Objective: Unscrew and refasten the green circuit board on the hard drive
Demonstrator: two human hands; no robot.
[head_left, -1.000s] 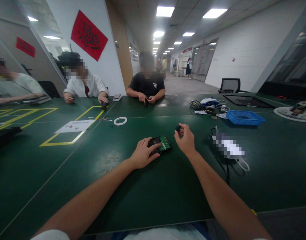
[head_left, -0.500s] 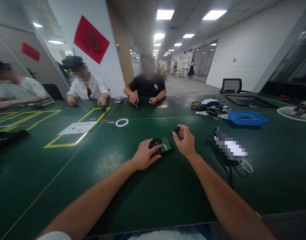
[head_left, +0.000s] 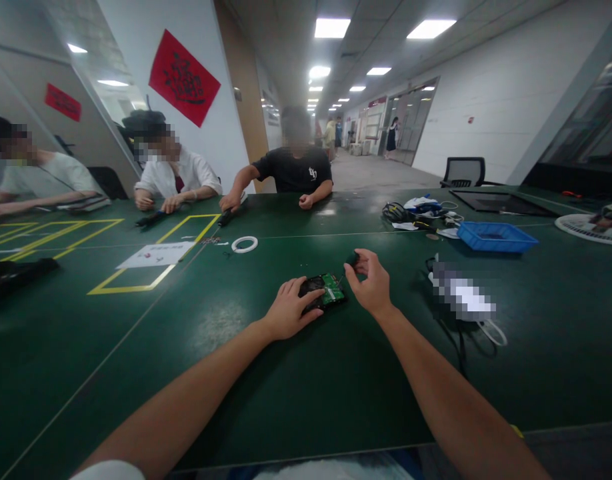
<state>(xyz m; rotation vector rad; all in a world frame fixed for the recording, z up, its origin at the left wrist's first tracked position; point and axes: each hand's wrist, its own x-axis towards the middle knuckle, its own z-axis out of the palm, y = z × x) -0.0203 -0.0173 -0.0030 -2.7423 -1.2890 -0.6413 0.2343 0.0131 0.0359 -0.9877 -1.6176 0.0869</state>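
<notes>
A hard drive [head_left: 332,289] lies on the green table with its green circuit board facing up. My left hand [head_left: 289,310] grips it from the left, fingers spread over the dark casing and the thumb along its near edge. Part of the casing is hidden beneath those fingers. My right hand [head_left: 372,283] pinches the dark handle of a small screwdriver [head_left: 353,257] just beyond the drive's right end. Its thin shaft slants down to the board's right edge; whether the tip sits in a screw is too small to tell.
To the right are a pixelated pale object [head_left: 463,293] with a cord, a blue tray [head_left: 497,239] and a heap of cables [head_left: 421,210]. A white ring [head_left: 245,245] and a paper sheet [head_left: 156,255] lie to the left. Several people sit across the table [head_left: 266,413].
My hands, the screwdriver and the hard drive look unmoved. Across the table, the person in black has reached toward the left with a dark tool, and the neighbour's hand has drawn back.
</notes>
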